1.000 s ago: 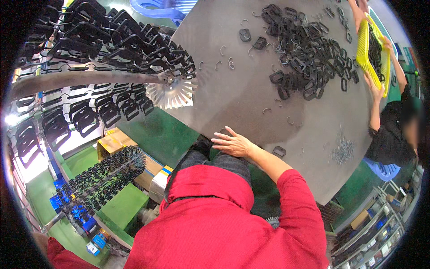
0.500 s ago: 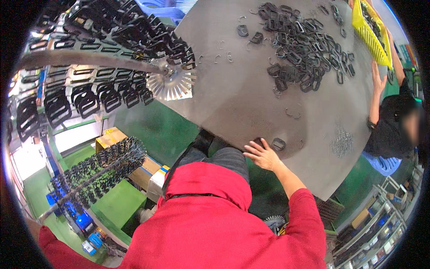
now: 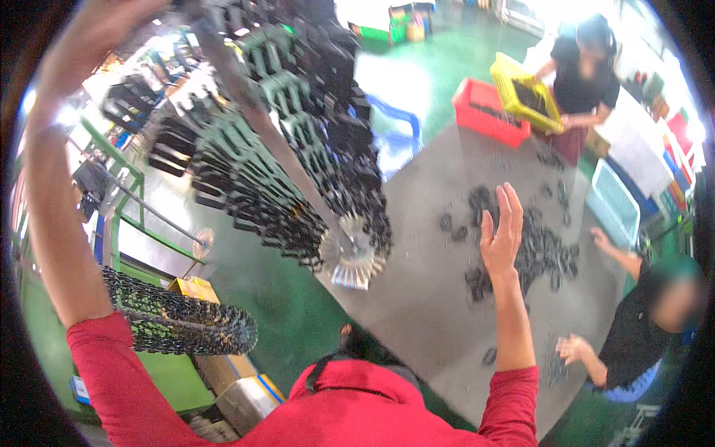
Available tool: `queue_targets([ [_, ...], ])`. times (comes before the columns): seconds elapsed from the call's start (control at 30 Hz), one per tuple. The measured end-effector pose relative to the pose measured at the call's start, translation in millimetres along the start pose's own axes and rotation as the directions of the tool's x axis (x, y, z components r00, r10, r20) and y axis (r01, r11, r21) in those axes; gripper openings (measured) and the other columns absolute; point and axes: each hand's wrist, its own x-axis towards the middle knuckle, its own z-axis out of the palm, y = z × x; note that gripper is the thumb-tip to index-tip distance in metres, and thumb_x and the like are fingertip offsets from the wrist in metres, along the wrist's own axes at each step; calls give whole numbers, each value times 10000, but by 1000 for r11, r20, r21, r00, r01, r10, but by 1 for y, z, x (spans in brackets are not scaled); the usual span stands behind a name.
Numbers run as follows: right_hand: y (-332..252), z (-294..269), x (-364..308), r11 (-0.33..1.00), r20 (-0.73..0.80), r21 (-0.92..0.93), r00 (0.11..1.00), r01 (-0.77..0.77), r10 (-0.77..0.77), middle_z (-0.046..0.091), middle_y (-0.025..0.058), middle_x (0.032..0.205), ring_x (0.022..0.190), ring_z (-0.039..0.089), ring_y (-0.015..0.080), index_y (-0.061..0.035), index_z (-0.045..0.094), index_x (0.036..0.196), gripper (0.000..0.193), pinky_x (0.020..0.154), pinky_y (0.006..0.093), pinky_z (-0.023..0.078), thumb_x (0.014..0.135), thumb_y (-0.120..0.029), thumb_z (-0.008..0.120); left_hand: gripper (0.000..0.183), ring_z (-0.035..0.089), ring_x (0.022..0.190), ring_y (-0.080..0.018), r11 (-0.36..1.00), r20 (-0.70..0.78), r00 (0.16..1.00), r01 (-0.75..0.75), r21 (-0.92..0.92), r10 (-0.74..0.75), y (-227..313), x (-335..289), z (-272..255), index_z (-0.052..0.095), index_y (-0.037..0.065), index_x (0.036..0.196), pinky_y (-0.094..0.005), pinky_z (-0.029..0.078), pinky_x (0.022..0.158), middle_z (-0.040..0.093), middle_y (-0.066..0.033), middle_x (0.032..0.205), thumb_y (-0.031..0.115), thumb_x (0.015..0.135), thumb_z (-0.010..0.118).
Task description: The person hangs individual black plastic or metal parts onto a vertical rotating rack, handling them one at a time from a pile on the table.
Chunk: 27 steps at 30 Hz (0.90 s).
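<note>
High at the left, my left hand (image 3: 123, 26) is smeared by motion and partly cut off, closed at the upper end of a long metal rod (image 3: 287, 153). The rod slants down through a round rack hung with rows of black, slotted, buckle-like pieces (image 3: 238, 175). At its lower end is a notched, fan-like metal disc (image 3: 351, 249), over the table's near-left edge. My right hand (image 3: 503, 235) is raised with fingers stretched out, nothing in it. Behind it on the grey table (image 3: 417, 246) a pile of black buckle-like pieces (image 3: 547, 257) lies scattered.
One person at the far side holds a tilted yellow basket (image 3: 506, 82) beside a red crate (image 3: 477, 115). At the right edge, another person's hand (image 3: 573, 349) is over small metal bits. A second rack (image 3: 186, 328) stands lower left; a pale blue basket (image 3: 614, 201) sits right.
My view has lifted and turned. My right hand has risen from the table's near edge. The rod has swung from nearly level to steeply slanted, and my left arm has come into view.
</note>
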Motion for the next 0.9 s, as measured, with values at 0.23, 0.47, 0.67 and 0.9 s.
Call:
queue_targets([
  [0.23,-190,-49,170,848,-429,380,883,368,-192,604,143,985,872,580,288,10,578,1052,279,774,348,468,786,-59,629,459,557,1047,-163,936,146,988,12,-352,43,41,25,-6,568,102,1190,-305,474,815,598,-49,1172,-65,773,475],
  [0.47,-236,-41,222,844,-415,400,892,358,-181,602,68,821,589,568,196,-63,613,979,246,543,309,460,758,-142,686,450,542,1109,-226,938,113,994,42,-343,-4,45,25,0,571,87,1162,-339,467,863,566,-92,1215,-71,747,497],
  [0.67,-249,-33,238,937,-417,183,887,297,-199,604,49,740,547,578,261,-108,639,862,166,485,348,448,757,-226,686,492,583,1032,-271,966,154,988,36,-254,4,45,27,-6,506,34,1216,-348,473,889,571,-153,1174,-3,730,569],
  [0.9,-258,-29,239,920,-481,230,859,316,-175,612,65,716,551,589,262,-91,636,847,105,482,350,446,768,-156,660,403,561,1045,-321,998,232,971,-49,-46,58,50,43,-4,572,6,1139,-372,438,927,586,-181,1136,60,740,599],
])
